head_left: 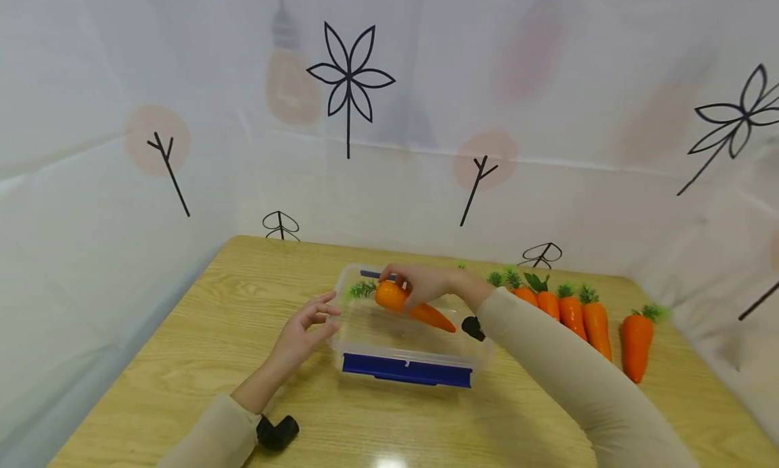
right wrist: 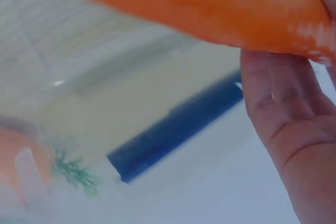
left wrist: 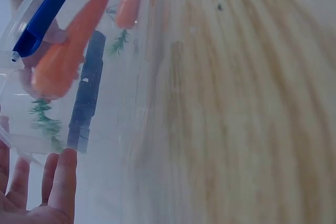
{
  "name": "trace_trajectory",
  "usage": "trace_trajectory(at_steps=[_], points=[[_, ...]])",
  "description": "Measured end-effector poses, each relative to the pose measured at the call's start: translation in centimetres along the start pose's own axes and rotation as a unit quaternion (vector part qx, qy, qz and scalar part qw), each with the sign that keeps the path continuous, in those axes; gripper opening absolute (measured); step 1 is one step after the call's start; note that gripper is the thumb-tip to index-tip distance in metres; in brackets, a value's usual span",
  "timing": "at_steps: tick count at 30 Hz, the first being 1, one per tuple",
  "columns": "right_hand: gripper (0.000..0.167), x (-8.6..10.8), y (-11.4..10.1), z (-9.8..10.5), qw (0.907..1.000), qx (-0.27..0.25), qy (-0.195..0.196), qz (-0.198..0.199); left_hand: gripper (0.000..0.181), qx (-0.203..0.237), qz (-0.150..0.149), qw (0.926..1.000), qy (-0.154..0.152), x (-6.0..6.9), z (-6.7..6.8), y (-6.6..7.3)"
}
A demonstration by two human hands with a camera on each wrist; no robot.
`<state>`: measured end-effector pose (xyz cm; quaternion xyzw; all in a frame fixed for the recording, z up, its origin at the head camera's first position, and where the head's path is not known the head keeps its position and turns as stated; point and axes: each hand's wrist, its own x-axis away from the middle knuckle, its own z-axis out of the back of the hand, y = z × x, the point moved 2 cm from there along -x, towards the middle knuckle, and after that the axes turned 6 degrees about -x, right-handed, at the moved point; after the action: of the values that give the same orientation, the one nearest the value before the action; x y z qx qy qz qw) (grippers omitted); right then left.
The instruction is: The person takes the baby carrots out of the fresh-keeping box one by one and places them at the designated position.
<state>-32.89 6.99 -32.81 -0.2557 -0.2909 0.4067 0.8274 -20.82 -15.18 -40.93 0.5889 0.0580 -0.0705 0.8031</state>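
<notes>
A carrot with a feathery green top is held in my right hand, thumb and fingers around its thick end. It slants over the clear plastic box, its tip pointing right and toward me. The right wrist view shows the same carrot large, with the fingers under it. At the box's left wall my left hand has its fingers loosely extended, holding nothing. In the left wrist view its fingertips are close to the box wall; contact is unclear.
Several carrots lie in a row right of the box, partly behind my right sleeve. One more carrot lies apart at the far right. Blue latches run along the box's near and far sides. A patterned curtain stands behind the table.
</notes>
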Motion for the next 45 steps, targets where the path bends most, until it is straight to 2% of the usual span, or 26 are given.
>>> trace_trajectory(at_steps=[7, 12, 15, 19, 23, 26, 36, 45], points=[[0.064, 2.3, -1.6, 1.2, 0.9972, -0.014, 0.067, 0.03, 0.024, -0.001, 0.0, 1.0, 0.003, 0.1, 0.0, 0.0], [0.065, 4.3, -2.4, 1.9, 0.9886, -0.005, 0.139, 0.057, 0.026, -0.001, -0.002, 1.0, 0.005, 0.1, 0.0, -0.1], [0.065, 5.6, -2.8, 2.1, 0.9785, -0.021, 0.195, 0.065, 0.028, -0.001, -0.004, 1.0, 0.003, 0.1, 0.0, -0.1], [0.066, 7.6, -3.0, 2.1, 0.9583, -0.057, 0.27, 0.072, 0.029, 0.0, -0.004, 1.0, 0.001, 0.1, 0.0, -0.2], [0.067, 9.4, -2.7, 1.9, 0.939, -0.101, 0.322, 0.066, 0.03, -0.005, 0.0, 1.0, 0.0, 0.1, 0.0, -0.2], [0.067, 10.5, -2.4, 1.7, 0.9289, -0.129, 0.342, 0.063, 0.03, -0.01, 0.005, 0.9999, 0.001, 0.2, 0.0, 0.0], [0.067, 13.7, -1.3, 1.0, 0.9063, -0.153, 0.392, 0.038, 0.032, -0.008, 0.009, 0.9999, -0.004, 0.4, 0.0, 0.2], [0.066, 16.9, 0.3, 0.4, 0.8911, -0.144, 0.429, 0.031, 0.028, -0.011, 0.008, 0.9999, -0.005, 0.3, 0.0, 0.2]])
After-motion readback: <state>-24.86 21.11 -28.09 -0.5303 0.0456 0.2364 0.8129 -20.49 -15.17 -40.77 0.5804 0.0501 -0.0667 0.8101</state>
